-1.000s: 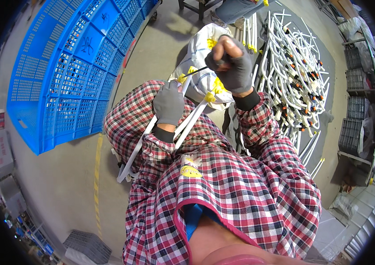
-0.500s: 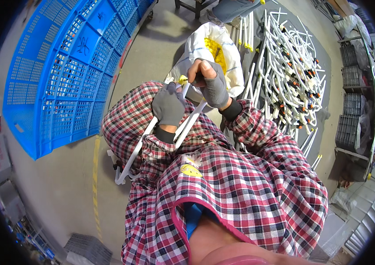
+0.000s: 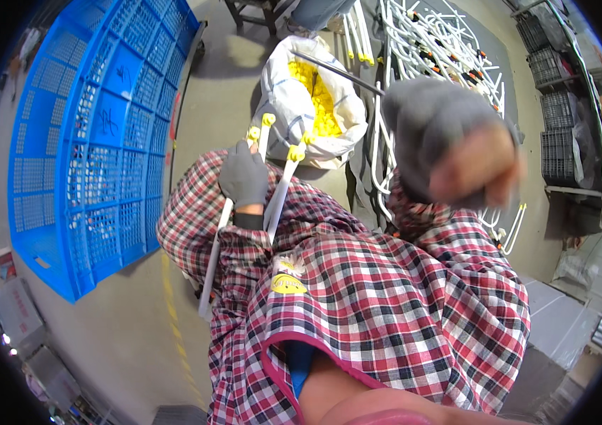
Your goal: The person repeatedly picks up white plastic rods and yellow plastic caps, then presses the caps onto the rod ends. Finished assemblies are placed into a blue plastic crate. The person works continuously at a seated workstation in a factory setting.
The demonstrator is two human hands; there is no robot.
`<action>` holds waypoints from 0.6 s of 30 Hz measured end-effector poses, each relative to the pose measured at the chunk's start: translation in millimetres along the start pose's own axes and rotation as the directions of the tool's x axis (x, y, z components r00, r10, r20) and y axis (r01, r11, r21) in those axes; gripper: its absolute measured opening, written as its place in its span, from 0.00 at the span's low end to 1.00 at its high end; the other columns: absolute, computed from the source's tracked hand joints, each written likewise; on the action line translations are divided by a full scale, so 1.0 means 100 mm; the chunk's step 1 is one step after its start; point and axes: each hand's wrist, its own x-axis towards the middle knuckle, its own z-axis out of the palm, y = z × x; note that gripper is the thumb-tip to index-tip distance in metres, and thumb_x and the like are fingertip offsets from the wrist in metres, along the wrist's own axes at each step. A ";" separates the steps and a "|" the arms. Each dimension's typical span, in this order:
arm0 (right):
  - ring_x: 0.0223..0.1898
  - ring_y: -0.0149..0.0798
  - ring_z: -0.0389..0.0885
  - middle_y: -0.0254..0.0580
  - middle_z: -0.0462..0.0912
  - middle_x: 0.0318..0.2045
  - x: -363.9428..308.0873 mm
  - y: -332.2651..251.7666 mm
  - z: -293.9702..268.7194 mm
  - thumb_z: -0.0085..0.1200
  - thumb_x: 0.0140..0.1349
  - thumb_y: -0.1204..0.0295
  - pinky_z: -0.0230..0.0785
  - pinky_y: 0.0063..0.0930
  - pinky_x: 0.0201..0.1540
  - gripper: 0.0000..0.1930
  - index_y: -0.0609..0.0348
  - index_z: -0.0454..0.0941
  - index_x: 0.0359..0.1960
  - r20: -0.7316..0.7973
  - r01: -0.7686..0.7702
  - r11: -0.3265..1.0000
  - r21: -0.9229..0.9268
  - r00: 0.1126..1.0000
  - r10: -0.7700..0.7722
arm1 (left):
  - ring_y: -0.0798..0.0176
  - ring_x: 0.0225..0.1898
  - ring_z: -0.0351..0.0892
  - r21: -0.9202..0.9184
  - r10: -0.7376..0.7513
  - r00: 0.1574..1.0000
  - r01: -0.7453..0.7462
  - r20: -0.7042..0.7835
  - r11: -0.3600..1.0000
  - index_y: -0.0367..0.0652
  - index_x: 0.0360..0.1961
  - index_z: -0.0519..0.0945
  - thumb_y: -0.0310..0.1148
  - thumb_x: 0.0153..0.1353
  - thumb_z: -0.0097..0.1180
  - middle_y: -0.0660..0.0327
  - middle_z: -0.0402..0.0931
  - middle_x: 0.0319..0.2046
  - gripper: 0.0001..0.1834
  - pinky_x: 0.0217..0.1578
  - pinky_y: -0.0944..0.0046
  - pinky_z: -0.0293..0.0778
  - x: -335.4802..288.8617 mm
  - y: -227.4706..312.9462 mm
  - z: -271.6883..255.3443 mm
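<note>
White tubing (image 3: 214,262) fills my left hand (image 3: 244,176); my right hand (image 3: 450,145) clenches a dark rod (image 3: 340,72), open sack (image 3: 276,99) between them.

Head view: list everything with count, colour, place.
lap tubes: several, white, yellow-ended, centre-left
sack: one, white, top centre
yellow pieces: many, yellow, inside the sack
rod: one, dark, upper centre
piled tubes: many, white, upper right
mat: one, dark grey, under piled tubes
large crate: one or more, blue, left
shelf crates: several, grey, right edge
stool: one, dark, top
floor line: one, yellow, lower left
co-worker's leg: one, blue, top
left hand: one, grey-gloved, on a lap tube
right hand: one, grey-gloved, on the rod
garment: one, red plaid, lower centre
</note>
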 end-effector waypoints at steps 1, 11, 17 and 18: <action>0.24 0.32 0.70 0.36 0.75 0.23 -0.03 0.10 -0.15 0.42 0.78 0.51 0.61 0.25 0.30 0.27 0.60 0.79 0.30 -0.066 -0.002 1.000 0.029 0.998 0.004 | 0.49 0.36 0.84 -0.053 0.019 0.998 -0.022 -0.061 0.998 0.42 0.43 0.81 0.41 0.67 0.56 0.53 0.82 0.35 0.13 0.33 0.49 0.78 0.00 0.03 -0.07; 0.47 0.51 0.82 0.45 0.84 0.40 -1.86 2.36 -0.85 0.55 0.69 0.63 0.72 0.40 0.52 0.11 0.51 0.84 0.46 -0.210 -0.460 0.166 -0.872 0.658 0.723 | 0.38 0.60 0.73 -0.210 -0.047 0.971 -0.004 -0.236 0.978 0.33 0.59 0.76 0.32 0.63 0.62 0.44 0.75 0.58 0.24 0.62 0.41 0.66 -1.37 -0.70 -0.60; 0.59 0.51 0.77 0.46 0.82 0.50 -1.33 1.45 0.02 0.63 0.56 0.74 0.70 0.44 0.60 0.20 0.55 0.79 0.52 -0.208 -0.322 0.660 -0.679 0.946 0.247 | 0.43 0.70 0.67 -0.011 -0.661 0.690 0.690 -0.295 0.724 0.37 0.73 0.62 0.45 0.74 0.56 0.45 0.66 0.70 0.35 0.70 0.45 0.63 -3.60 -2.06 -0.75; 0.62 0.51 0.76 0.45 0.80 0.54 -1.30 1.29 0.23 0.64 0.54 0.74 0.69 0.46 0.62 0.24 0.55 0.78 0.55 0.016 -0.163 0.753 -0.637 0.974 0.224 | 0.43 0.70 0.66 -0.132 -0.818 0.563 0.808 -0.114 0.574 0.37 0.74 0.61 0.45 0.74 0.56 0.45 0.65 0.70 0.35 0.70 0.44 0.62 -3.83 -2.16 -0.57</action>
